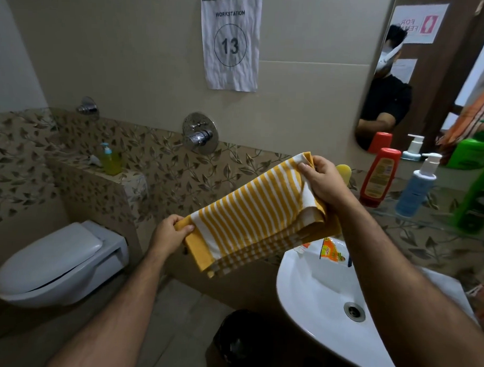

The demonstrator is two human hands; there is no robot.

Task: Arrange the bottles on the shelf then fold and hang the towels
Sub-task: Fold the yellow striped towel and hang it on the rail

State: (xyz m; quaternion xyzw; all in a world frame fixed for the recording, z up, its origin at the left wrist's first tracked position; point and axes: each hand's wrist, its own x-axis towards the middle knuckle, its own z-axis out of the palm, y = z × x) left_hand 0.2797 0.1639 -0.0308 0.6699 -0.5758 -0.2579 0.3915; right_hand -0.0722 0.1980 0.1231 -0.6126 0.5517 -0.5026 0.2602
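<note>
**Mia:** Where is the towel?

**Ben:** The yellow and white striped towel (251, 211) is up in the air, between the toilet (57, 264) and the sink (327, 304). It is folded over into a long strip. The left hand (169, 235) pinches the low end. The right hand (322, 180) grips the high end, with its fingers curled round the cloth.

**Mia:** And the bottles?

**Ben:** They stand on the glass shelf (415, 217) under the mirror (431, 80). There is a red bottle (379, 177), a blue pump bottle (417, 189) and a green bottle (479, 197). They look tidy already, I think.

**Mia:** What could go wrong?

**Ben:** One edge of the fold sags down. If a hand lets go too soon, the fold may fall open. The towel might drop into the sink and get wet. The right arm is also near the red bottle, so a wide swing could knock it over.

**Mia:** Where does the towel hang?

**Ben:** I cannot see a rail. Maybe it is behind the towel.
</note>
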